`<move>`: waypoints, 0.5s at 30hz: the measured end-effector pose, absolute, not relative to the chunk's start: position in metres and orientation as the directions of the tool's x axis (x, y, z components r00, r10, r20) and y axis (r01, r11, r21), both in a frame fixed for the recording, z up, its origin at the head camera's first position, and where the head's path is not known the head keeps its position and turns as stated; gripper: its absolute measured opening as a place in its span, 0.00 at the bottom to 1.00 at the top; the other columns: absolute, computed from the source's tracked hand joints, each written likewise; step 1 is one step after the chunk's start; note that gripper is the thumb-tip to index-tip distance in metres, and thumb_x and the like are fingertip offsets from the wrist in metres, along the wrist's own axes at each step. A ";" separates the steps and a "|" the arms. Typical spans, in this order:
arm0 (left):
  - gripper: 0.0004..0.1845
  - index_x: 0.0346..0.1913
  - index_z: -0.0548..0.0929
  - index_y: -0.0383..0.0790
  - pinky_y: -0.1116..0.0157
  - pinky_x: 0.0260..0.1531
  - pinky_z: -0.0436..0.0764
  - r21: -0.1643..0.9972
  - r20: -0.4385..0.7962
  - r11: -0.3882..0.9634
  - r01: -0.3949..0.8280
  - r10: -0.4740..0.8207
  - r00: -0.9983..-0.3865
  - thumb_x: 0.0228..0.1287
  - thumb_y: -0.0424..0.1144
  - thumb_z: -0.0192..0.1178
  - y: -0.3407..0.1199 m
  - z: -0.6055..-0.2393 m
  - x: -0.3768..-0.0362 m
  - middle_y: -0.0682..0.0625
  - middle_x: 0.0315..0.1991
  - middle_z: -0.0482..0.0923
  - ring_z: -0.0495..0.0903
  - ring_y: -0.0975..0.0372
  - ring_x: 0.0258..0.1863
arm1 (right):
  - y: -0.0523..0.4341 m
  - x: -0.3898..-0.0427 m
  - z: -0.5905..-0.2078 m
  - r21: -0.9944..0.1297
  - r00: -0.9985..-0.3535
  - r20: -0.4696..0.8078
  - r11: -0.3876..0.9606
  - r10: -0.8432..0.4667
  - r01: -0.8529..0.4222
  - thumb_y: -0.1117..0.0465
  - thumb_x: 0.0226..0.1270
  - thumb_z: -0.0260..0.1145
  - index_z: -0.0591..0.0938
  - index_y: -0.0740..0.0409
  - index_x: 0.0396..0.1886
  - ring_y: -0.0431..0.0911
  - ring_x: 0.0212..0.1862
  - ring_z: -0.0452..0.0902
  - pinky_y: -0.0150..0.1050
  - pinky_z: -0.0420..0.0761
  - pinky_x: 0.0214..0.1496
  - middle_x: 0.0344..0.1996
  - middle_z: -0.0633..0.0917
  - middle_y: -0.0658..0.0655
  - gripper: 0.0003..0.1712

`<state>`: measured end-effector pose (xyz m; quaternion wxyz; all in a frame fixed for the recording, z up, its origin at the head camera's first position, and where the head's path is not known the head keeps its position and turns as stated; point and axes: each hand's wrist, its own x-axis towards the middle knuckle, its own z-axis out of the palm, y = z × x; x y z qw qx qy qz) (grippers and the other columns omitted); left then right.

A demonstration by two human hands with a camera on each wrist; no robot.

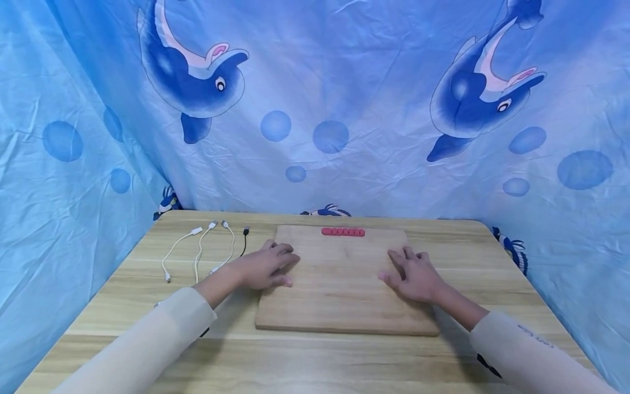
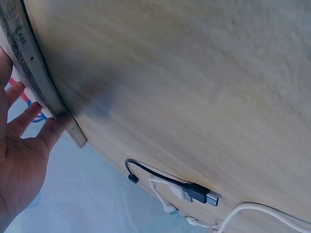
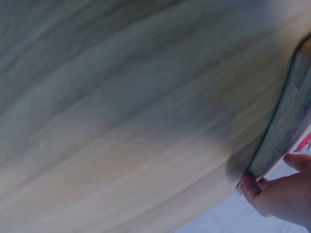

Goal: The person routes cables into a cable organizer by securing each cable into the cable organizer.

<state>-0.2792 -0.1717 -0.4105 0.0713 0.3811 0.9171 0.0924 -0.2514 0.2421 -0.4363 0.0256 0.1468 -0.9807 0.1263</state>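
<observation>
A light wooden board (image 1: pixel 344 301) lies flat on the table. My left hand (image 1: pixel 266 267) rests at its left edge, with fingers spread over the surface. At the opposite edge, my right hand (image 1: pixel 417 278) touches the board with thumb and fingers apart. The left wrist view shows the left fingertips (image 2: pixel 58 125) against the board's side. In the right wrist view, the right fingers (image 3: pixel 251 187) reach the board's edge near a corner. A red strip with several notches (image 1: pixel 343 232) sits on the board near its far edge, beyond both hands.
Left of the board lie several short cables: a white cable (image 1: pixel 173 249), more white ones beside it, and a black cable (image 1: pixel 245 238) partly hidden by the left hand. A blue dolphin-print curtain (image 1: pixel 315 98) hangs behind the wooden table (image 1: pixel 315 361) and along its sides.
</observation>
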 end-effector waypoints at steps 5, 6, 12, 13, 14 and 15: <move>0.35 0.74 0.71 0.44 0.44 0.67 0.69 0.243 -0.043 0.677 0.695 0.723 -0.689 0.71 0.58 0.61 -0.175 -0.410 -0.284 0.39 0.74 0.64 0.63 0.43 0.69 | 0.237 -0.248 -0.438 -0.254 -0.969 0.059 0.935 -0.242 -0.249 0.29 0.73 0.54 0.67 0.61 0.77 0.81 0.65 0.61 0.73 0.67 0.61 0.72 0.61 0.81 0.49; 0.35 0.74 0.71 0.44 0.44 0.67 0.69 0.247 -0.041 0.674 0.696 0.725 -0.688 0.70 0.58 0.62 -0.176 -0.410 -0.284 0.39 0.74 0.64 0.63 0.43 0.69 | 0.236 -0.247 -0.438 -0.257 -0.969 0.060 0.935 -0.239 -0.246 0.29 0.73 0.54 0.67 0.61 0.77 0.80 0.65 0.60 0.73 0.67 0.61 0.72 0.61 0.81 0.49; 0.36 0.74 0.71 0.45 0.43 0.67 0.69 0.255 -0.046 0.673 0.695 0.726 -0.686 0.70 0.59 0.61 -0.179 -0.411 -0.289 0.40 0.75 0.63 0.63 0.44 0.70 | 0.232 -0.242 -0.437 -0.265 -0.965 0.079 0.928 -0.249 -0.261 0.31 0.74 0.54 0.67 0.63 0.76 0.80 0.65 0.60 0.73 0.65 0.62 0.72 0.62 0.81 0.47; 0.36 0.74 0.71 0.45 0.43 0.67 0.69 0.256 -0.048 0.674 0.693 0.725 -0.687 0.70 0.59 0.62 -0.180 -0.410 -0.289 0.41 0.75 0.63 0.62 0.44 0.70 | 0.231 -0.241 -0.437 -0.265 -0.965 0.078 0.928 -0.250 -0.262 0.31 0.74 0.54 0.67 0.63 0.76 0.80 0.65 0.60 0.73 0.65 0.62 0.72 0.61 0.82 0.47; 0.36 0.74 0.71 0.45 0.44 0.67 0.69 0.258 -0.049 0.674 0.692 0.724 -0.688 0.70 0.59 0.62 -0.180 -0.411 -0.290 0.41 0.75 0.63 0.62 0.44 0.70 | 0.230 -0.241 -0.437 -0.267 -0.966 0.076 0.928 -0.248 -0.260 0.31 0.73 0.54 0.67 0.63 0.76 0.81 0.65 0.60 0.73 0.65 0.62 0.72 0.61 0.82 0.48; 0.36 0.74 0.71 0.45 0.43 0.67 0.69 0.262 -0.049 0.673 0.691 0.725 -0.687 0.70 0.59 0.62 -0.180 -0.410 -0.290 0.41 0.75 0.63 0.62 0.44 0.70 | 0.230 -0.240 -0.437 -0.267 -0.966 0.074 0.928 -0.248 -0.258 0.31 0.73 0.55 0.67 0.63 0.76 0.81 0.65 0.60 0.73 0.65 0.62 0.72 0.61 0.82 0.48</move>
